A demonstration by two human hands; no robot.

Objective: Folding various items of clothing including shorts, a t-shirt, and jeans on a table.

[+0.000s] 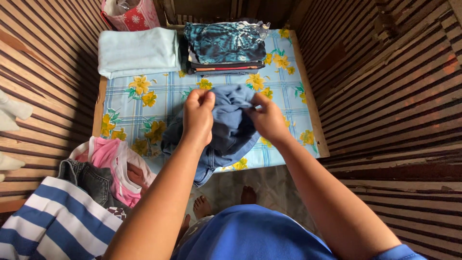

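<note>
Here, both hands are working over a small table (109, 103) that is wearing a blue checked cloth with yellow flowers. The left hand (198, 119) is clenching around a bunched fold of a blue-grey garment (231, 126), thumb and fingers pinching the fabric at its far edge. The right hand (267, 120) is gripping the same far edge just to the right, its fingers curling into the cloth. Between the two hands the garment is bulging up in a loose hump.

The garment is lying over the near half of the table, roughly in the middle. It is crumpled, so its long axis is hard to fix, but the bulk is running from the far edge held by the hands down toward the near-left, where a darker denim-like part is hanging over the near edge of the table.

At the far left of the table a folded pale blue towel (138, 51) is lying flat. Just to its right a stack of folded clothes (225, 48) is sitting, topped by a teal patterned piece. To the near left, beside the table, a pile of unfolded laundry (98, 168) is resting, with pink, white, dark denim and a blue-and-white striped fabric (57, 221) nearest the camera.
</note>
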